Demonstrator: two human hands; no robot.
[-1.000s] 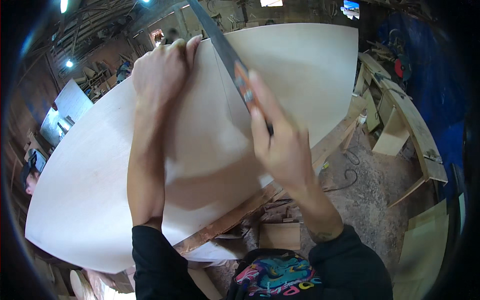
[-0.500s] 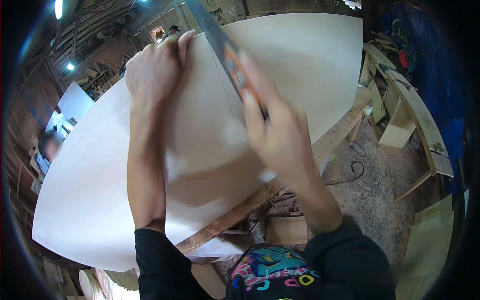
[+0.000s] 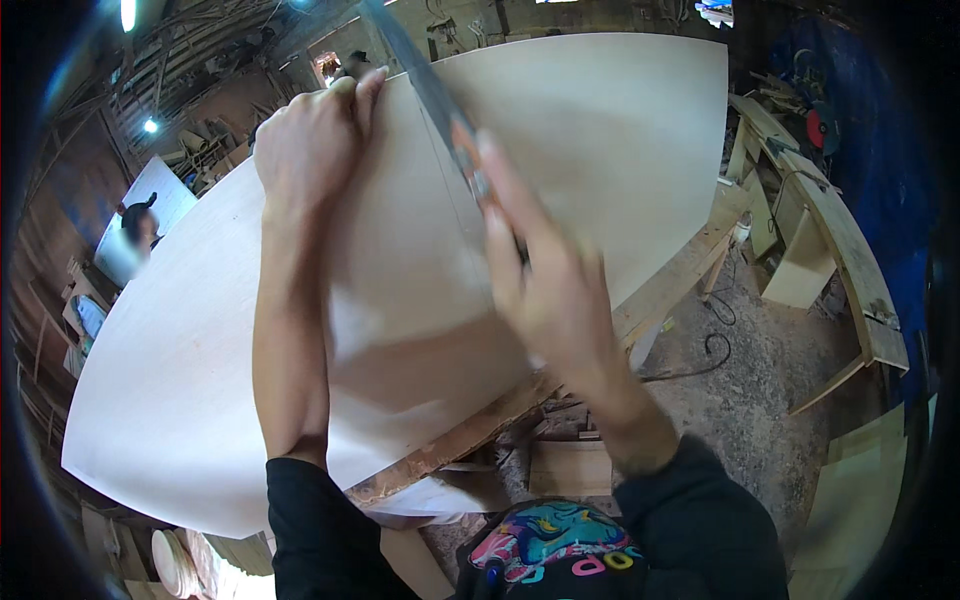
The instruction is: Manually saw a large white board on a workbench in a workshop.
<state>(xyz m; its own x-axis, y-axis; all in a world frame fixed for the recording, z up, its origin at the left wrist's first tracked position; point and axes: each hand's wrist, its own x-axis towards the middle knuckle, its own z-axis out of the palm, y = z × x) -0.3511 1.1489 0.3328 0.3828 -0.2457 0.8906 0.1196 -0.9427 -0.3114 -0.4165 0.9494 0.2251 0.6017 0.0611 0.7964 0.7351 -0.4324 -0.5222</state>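
A large pale plywood sheet (image 3: 600,130) spreads out beneath both my arms, with a thin straight line marked across it. My right hand (image 3: 550,270) is closed around the orange handle of a hand saw (image 3: 420,85), blurred by motion. The saw's grey blade points away from me, crosses the sheet's far edge close to the marked line, and runs toward the top of the picture. Left of the blade, my left hand (image 3: 315,140) is hooked over the far edge of the sheet. Its thumb sticks up, and its other fingertips are hidden.
A rough wooden beam (image 3: 440,455) runs under the sheet's near edge. To the right stands a long wooden bench (image 3: 845,240), with a black cable (image 3: 705,365) on the dusty floor nearby. Another person (image 3: 140,225) is beyond the sheet at the left.
My right hand and the saw have shifted slightly, while my left hand keeps its place on the edge. The person at the left now appears higher and farther right.
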